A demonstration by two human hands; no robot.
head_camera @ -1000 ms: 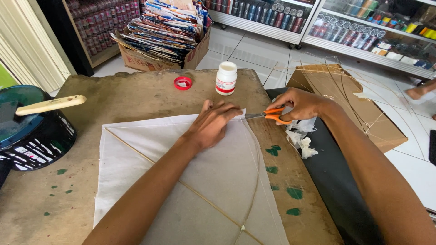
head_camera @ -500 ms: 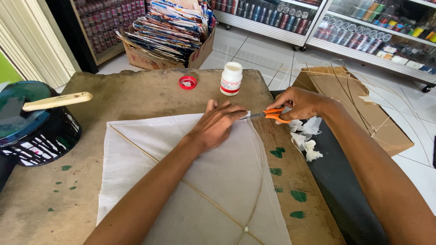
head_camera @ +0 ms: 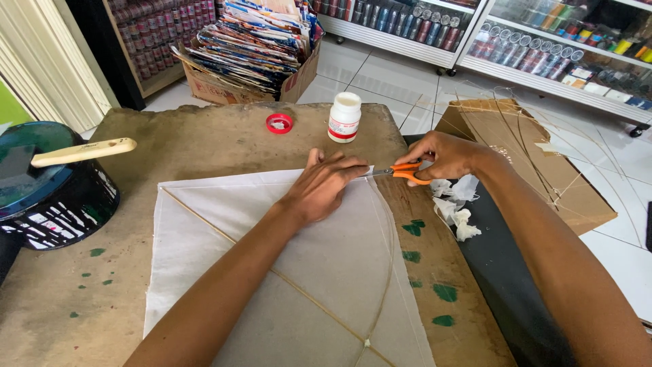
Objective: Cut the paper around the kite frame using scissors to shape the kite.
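Note:
A white paper kite sheet [head_camera: 312, 265] with thin wooden sticks crossing it lies on a worn brown table [head_camera: 204, 139]. My left hand [head_camera: 324, 187] rests flat on the sheet's top right corner, fingers together, pressing the paper down. My right hand [head_camera: 445, 155] grips orange-handled scissors [head_camera: 401, 172] whose blades point left toward my left fingertips at the paper's edge. Crumpled white paper scraps [head_camera: 456, 211] lie just below my right hand at the table's right edge.
A white glue bottle [head_camera: 344, 117] and its red cap [head_camera: 279, 123] stand behind the sheet. A dark paint can with a wooden-handled brush [head_camera: 81, 151] sits at the left. Green paint spots mark the table. A cardboard box of kite frames [head_camera: 536, 156] lies on the floor to the right.
Hands and scissors stay at the sheet's top right corner, the blades now right by my left fingertips. The view has shifted slightly.

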